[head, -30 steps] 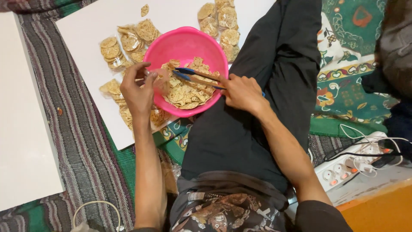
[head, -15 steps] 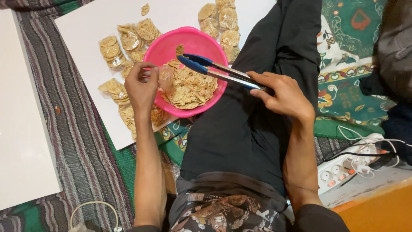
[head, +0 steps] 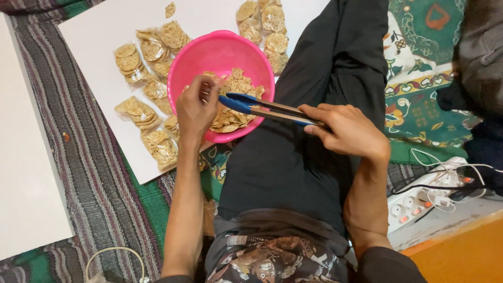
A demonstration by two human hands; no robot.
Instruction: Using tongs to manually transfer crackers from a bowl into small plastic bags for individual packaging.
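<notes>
Your pink bowl (head: pixel 209 52) of small round crackers (head: pixel 233 112) sits just beyond your knee, partly on the white board (head: pixel 105 26). Your right hand (head: pixel 348 131), on the near right side of the bowl, is closed around the handles of the blue-tipped tongs (head: pixel 262 107), whose tips reach over the rim onto the crackers, squeezed almost together. Your left hand (head: pixel 195 110) hovers over the bowl's left edge with its fingers curled and pinched; whatever it holds is too hidden to tell. Left of the bowl, filled clear cracker packets (head: pixel 139 112) lie on the board, and more packets (head: pixel 264 26) lie beyond its far right side. Far right of the bowl sits a white power strip (head: pixel 414 207).
</notes>
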